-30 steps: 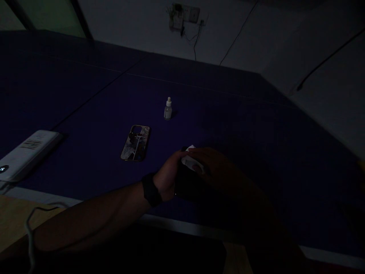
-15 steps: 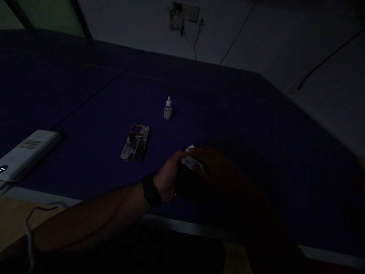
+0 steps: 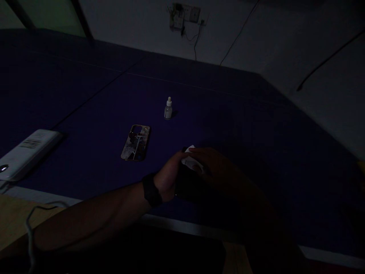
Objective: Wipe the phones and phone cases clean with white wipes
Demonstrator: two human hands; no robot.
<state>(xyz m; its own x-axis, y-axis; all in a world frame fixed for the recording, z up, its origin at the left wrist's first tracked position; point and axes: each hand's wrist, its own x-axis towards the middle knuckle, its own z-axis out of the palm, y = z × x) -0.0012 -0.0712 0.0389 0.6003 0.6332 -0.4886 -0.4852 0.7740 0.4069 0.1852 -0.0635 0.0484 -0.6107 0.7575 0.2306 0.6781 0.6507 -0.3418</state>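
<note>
My left hand (image 3: 169,176), with a black watch (image 3: 152,191) on its wrist, grips the left edge of a dark, flat phone (image 3: 186,184). My right hand (image 3: 212,161) pinches a white wipe (image 3: 191,163) and presses it on the phone's upper end. Much of the phone is lost in deep shadow. Left of the hands, a patterned phone case (image 3: 137,142) with a camera cutout lies on the blue table. Beyond it stands a small dropper bottle (image 3: 168,111) with a white cap.
A white box-like device (image 3: 30,154) lies at the left table edge. The blue tabletop (image 3: 99,102) reaches back to a wall with sockets and plugs (image 3: 185,17). Dark cables hang on the wall, and a pale cable (image 3: 30,228) loops at lower left.
Both hands stay almost in place on the phone and wipe. The view has shifted very slightly.
</note>
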